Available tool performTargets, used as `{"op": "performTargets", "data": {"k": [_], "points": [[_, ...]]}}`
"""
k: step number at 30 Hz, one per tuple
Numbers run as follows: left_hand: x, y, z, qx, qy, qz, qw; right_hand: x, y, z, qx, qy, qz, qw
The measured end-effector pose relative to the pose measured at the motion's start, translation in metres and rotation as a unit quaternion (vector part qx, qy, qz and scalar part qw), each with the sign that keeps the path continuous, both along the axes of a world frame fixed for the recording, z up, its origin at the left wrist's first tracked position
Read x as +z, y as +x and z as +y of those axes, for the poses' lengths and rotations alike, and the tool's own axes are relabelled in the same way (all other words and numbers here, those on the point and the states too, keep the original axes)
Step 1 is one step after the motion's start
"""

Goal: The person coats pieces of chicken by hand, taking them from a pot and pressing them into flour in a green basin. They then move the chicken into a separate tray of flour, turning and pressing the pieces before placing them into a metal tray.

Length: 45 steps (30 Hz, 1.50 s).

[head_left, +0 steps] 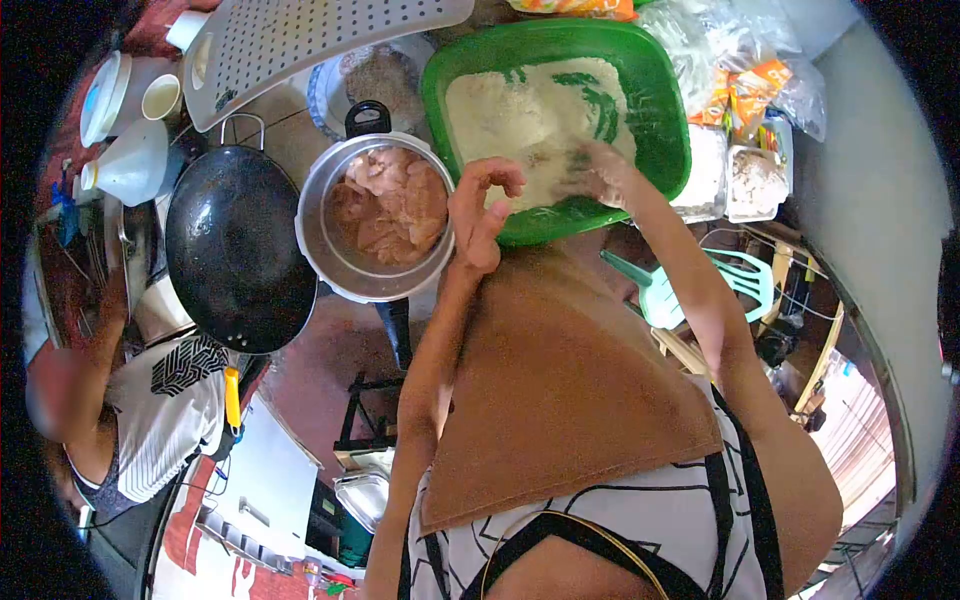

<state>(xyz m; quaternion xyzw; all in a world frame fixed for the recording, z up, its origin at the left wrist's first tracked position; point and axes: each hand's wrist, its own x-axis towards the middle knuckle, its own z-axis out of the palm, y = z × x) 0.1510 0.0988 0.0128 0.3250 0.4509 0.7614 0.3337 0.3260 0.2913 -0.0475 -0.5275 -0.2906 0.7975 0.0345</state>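
A green basin point(668, 150) holds pale flour point(500, 110). My right hand point(600, 175) is over the flour inside the basin, smeared by motion, so its fingers cannot be made out. At the basin's near left edge, my left hand point(485, 210) is raised with its fingers curled and a gap between thumb and fingertips; nothing shows in it. Just left of that hand stands a silver pot point(312, 235) with pieces of raw meat point(390, 205) in it. Behind the pot, a plate point(322, 98) bears a brownish powder.
A black wok point(240, 250) lies left of the pot. A perforated grey board point(330, 40) spans the upper left. Plastic bags point(755, 90) and a container of pale food point(757, 185) are at the right. Another person point(160, 410) stands at the lower left.
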Motion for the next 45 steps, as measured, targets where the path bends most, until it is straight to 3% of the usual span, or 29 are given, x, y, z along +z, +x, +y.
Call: {"op": "performTargets", "data": {"k": [3, 4, 5, 6, 7, 10, 11, 12, 13, 14, 15, 17, 18, 19, 21, 22, 24, 25, 27, 28, 29, 30, 31, 33, 34, 36, 39, 42, 45], "points": [[0.001, -0.001, 0.000, 0.005, 0.003, -0.013, 1.000, 0.053, -0.014, 0.012, -0.113, -0.021, -0.014, 0.993], [0.000, 0.000, 0.000, 0.005, 0.004, -0.016, 1.000, 0.044, -0.002, 0.024, -0.037, 0.051, -0.051, 0.997], [-0.001, 0.000, 0.000, 0.004, 0.006, -0.020, 1.000, 0.019, 0.018, 0.040, -0.037, 0.051, -0.049, 0.997], [0.000, -0.001, 0.000, 0.004, 0.006, -0.019, 1.000, -0.018, 0.042, 0.056, 0.129, 0.240, -0.076, 0.959], [0.001, -0.001, 0.000, 0.006, 0.006, -0.019, 1.000, -0.049, 0.056, 0.062, 0.287, 0.413, -0.098, 0.859], [-0.001, -0.001, 0.001, 0.009, 0.010, -0.002, 1.000, -0.102, 0.049, 0.046, 0.301, 0.424, -0.143, 0.842], [-0.002, -0.001, 0.002, 0.009, 0.016, 0.015, 1.000, -0.086, 0.033, 0.030, 0.301, 0.424, -0.144, 0.842], [-0.001, -0.001, 0.002, 0.012, 0.016, 0.015, 1.000, -0.042, 0.004, 0.008, 0.139, 0.269, -0.081, 0.950], [0.003, -0.001, 0.002, 0.007, 0.013, 0.004, 1.000, 0.000, -0.020, -0.004, -0.031, 0.094, -0.013, 0.995], [0.004, -0.001, 0.000, 0.002, 0.008, -0.007, 1.000, 0.032, -0.034, -0.001, -0.029, 0.050, -0.068, 0.996], [0.001, 0.000, -0.002, 0.003, 0.006, -0.007, 1.000, 0.028, -0.033, 0.002, -0.028, 0.048, -0.068, 0.996], [-0.006, 0.001, -0.001, 0.001, 0.001, -0.014, 1.000, 0.014, -0.026, 0.027, -0.028, 0.184, -0.043, 0.981], [-0.004, 0.000, 0.000, 0.000, 0.003, -0.014, 1.000, 0.005, -0.019, 0.036, -0.034, 0.143, 0.047, 0.988], [-0.002, -0.001, 0.000, -0.001, 0.005, -0.013, 1.000, -0.007, -0.017, 0.046, -0.034, 0.145, 0.047, 0.988], [0.000, 0.000, -0.001, 0.001, 0.006, -0.013, 1.000, -0.001, -0.031, 0.052, 0.106, 0.336, -0.133, 0.927], [0.000, 0.000, 0.000, -0.001, 0.008, -0.012, 1.000, -0.002, -0.039, 0.050, 0.107, 0.336, -0.131, 0.926], [0.000, 0.000, -0.001, -0.002, 0.010, -0.010, 1.000, -0.011, -0.053, 0.044, -0.029, 0.269, -0.143, 0.952], [0.000, 0.000, -0.001, -0.005, 0.005, -0.009, 1.000, -0.015, -0.065, 0.042, -0.029, 0.270, -0.142, 0.952], [0.000, -0.001, 0.000, -0.003, 0.000, -0.007, 1.000, -0.026, -0.089, 0.042, -0.348, 0.171, -0.124, 0.913], [0.000, 0.000, 0.000, -0.004, 0.005, -0.013, 1.000, -0.041, -0.089, 0.046, -0.345, 0.170, -0.123, 0.915], [0.000, 0.000, 0.000, -0.005, 0.009, -0.020, 1.000, -0.073, -0.078, 0.052, -0.220, 0.342, -0.167, 0.898], [0.000, -0.001, -0.001, -0.003, 0.009, -0.021, 1.000, -0.073, -0.078, 0.049, -0.085, 0.498, -0.203, 0.839], [0.000, -0.001, -0.001, -0.004, 0.010, -0.018, 1.000, -0.074, -0.080, 0.047, -0.083, 0.498, -0.203, 0.839], [-0.002, 0.000, 0.000, -0.005, 0.013, -0.019, 1.000, -0.021, -0.109, 0.020, -0.032, 0.653, -0.213, 0.726], [-0.001, 0.000, 0.000, 0.000, 0.013, -0.002, 1.000, -0.023, -0.117, 0.014, -0.031, 0.653, -0.215, 0.725], [-0.002, -0.001, 0.000, 0.004, 0.014, 0.012, 1.000, -0.033, -0.125, 0.005, 0.058, 0.763, -0.170, 0.621], [-0.002, -0.003, -0.002, -0.007, 0.004, -0.008, 1.000, -0.040, -0.123, -0.008, 0.161, 0.776, -0.181, 0.582], [-0.002, 0.002, -0.004, 0.009, -0.010, 0.005, 1.000, -0.042, -0.121, -0.011, 0.191, 0.769, -0.227, 0.567], [-0.005, -0.007, 0.001, 0.006, -0.020, 0.022, 1.000, -0.032, -0.126, -0.012, 0.217, 0.756, -0.211, 0.580]]}}
